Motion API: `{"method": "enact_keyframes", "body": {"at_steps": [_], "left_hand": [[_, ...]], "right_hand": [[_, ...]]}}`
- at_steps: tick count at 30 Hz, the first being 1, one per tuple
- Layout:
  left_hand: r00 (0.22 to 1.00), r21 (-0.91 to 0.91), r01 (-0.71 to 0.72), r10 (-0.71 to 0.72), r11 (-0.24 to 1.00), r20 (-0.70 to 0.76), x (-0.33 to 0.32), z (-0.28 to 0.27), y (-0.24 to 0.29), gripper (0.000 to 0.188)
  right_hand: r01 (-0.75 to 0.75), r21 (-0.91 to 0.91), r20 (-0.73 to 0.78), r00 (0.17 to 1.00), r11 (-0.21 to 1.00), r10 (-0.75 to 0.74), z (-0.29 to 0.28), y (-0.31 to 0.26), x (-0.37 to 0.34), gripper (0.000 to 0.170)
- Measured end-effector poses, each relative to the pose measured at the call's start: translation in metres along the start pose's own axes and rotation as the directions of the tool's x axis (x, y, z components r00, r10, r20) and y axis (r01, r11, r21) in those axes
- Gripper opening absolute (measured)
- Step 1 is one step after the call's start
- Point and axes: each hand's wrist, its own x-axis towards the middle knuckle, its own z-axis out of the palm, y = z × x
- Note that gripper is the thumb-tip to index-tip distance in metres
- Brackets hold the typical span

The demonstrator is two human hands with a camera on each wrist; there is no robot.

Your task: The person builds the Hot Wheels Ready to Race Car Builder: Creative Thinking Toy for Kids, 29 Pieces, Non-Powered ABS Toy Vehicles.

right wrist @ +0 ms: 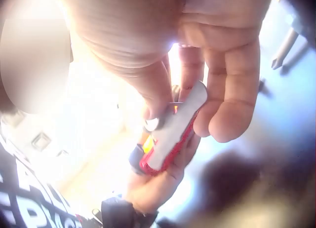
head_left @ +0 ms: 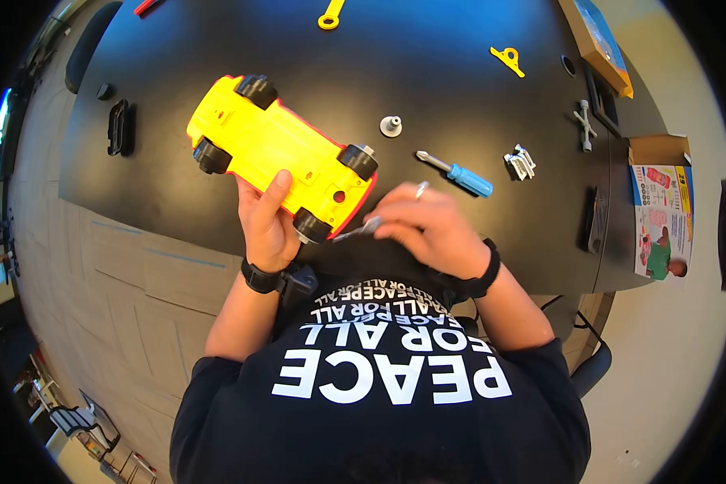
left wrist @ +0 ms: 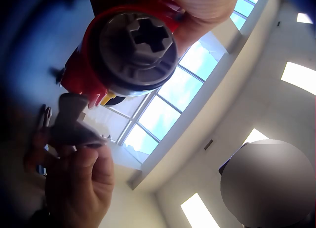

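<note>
My left hand [head_left: 268, 226] grips a toy car [head_left: 270, 141] along its side, thumb on the yellow underside, which faces up. The car has a red body edge and black wheels [head_left: 212, 156]. In the left wrist view, one wheel [left wrist: 116, 55] shows a grey hub with a cross-shaped recess. My right hand [head_left: 431, 230] is just right of the car's near end, pinching a grey plastic part [left wrist: 74, 119] between thumb and fingers. That part has a flared end, and in the right wrist view the grey part [right wrist: 175, 132] overlaps the car.
On the black table lie a grey round piece [head_left: 390, 127], a blue-handled screwdriver [head_left: 468, 180], a silver engine-like piece [head_left: 521, 163], a grey cross wrench [head_left: 585, 126], a yellow wrench [head_left: 328, 19] and a black part [head_left: 118, 129]. Boxes [head_left: 661, 210] stand at the right.
</note>
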Motion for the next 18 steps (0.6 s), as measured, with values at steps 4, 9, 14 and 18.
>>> {"method": "enact_keyframes", "body": {"at_steps": [4,9,14,18], "left_hand": [[0.999,0.038,0.047,-0.048,0.998,0.024,-0.004,0.010,-0.004,0.058],[0.998,0.079,0.052,-0.056,0.996,0.043,-0.001,0.017,-0.003,0.055],[0.994,0.043,0.079,-0.082,0.996,0.078,-0.001,0.019,-0.001,0.053],[0.995,0.053,0.087,-0.089,0.995,0.049,-0.004,0.021,-0.006,0.052]], "right_hand": [[-0.195,0.204,-0.099,0.971,0.959,0.219,-0.007,-0.007,0.011,0.015],[-0.229,0.499,-0.168,0.920,0.836,0.353,0.003,-0.011,0.017,0.015],[-0.244,0.760,-0.049,0.903,0.602,0.428,0.009,-0.002,0.014,0.022],[-0.297,0.637,-0.101,0.883,0.711,0.459,0.010,-0.002,0.015,0.037]]}}
